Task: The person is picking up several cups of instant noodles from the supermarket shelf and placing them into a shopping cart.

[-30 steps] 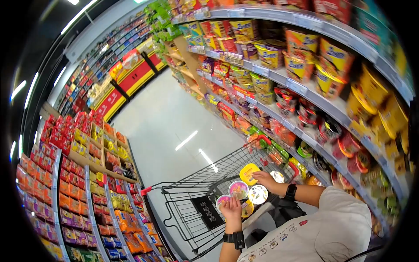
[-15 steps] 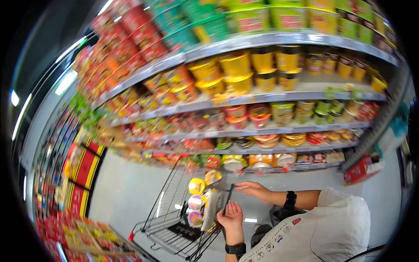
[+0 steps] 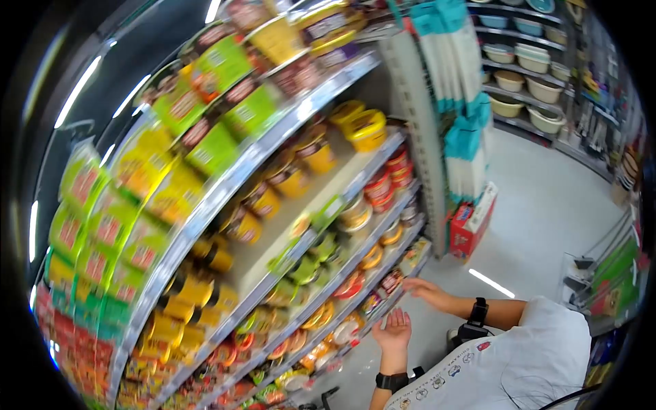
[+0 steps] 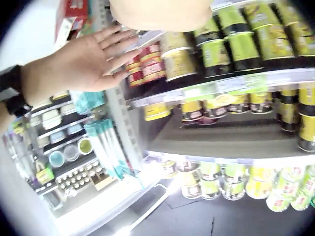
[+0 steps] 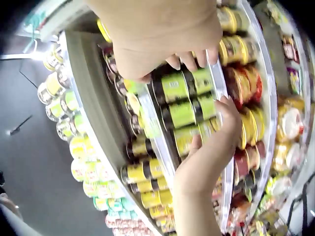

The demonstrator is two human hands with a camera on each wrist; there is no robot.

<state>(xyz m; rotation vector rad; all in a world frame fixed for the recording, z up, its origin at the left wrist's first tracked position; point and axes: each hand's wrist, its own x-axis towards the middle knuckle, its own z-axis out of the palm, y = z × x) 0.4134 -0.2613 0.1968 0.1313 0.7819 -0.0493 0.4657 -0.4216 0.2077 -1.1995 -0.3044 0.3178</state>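
Both bare hands are raised in front of the body and hold nothing. In the head view the left hand (image 3: 393,329) has its palm turned up and its fingers loosely extended. A little above and to its right, the right hand (image 3: 432,294) reaches out with extended fingers, apart from the left. The left wrist view shows the right hand (image 4: 91,59) across from the left palm (image 4: 160,14). In the right wrist view, the left hand (image 5: 211,147) overlaps the green cup rows, with the right hand (image 5: 157,37) large at the top. Instant noodle cups (image 3: 369,130) line the nearest shelves.
The noodle shelf (image 3: 301,236) runs diagonally along the left and ends at a grey perforated post (image 3: 417,130). Beside the post hang teal-and-white packs (image 3: 454,102) above a red box (image 3: 473,222). Tiled floor (image 3: 523,181) leads to shelves of bowls (image 3: 533,61).
The head view has swung right along the shelf to its end. The cart with its cups has left the middle of view. The right hand has come away from the cups; both hands stay raised.
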